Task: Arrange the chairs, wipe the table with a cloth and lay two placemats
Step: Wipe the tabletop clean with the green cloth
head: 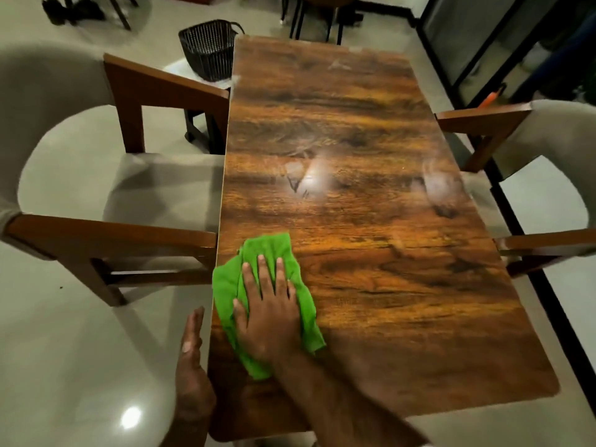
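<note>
A long glossy wooden table runs away from me. My right hand lies flat with spread fingers on a green cloth, pressing it onto the table near the front left edge. My left hand hangs just off the table's left edge, fingers straight and holding nothing. A beige upholstered chair with wooden arms stands at the table's left side. Another such chair stands at the right side. No placemats are in view.
A dark wire basket sits on a low surface by the far left corner. Black chair legs stand beyond the far end. A black-framed glass partition runs along the right. Pale tiled floor surrounds the table.
</note>
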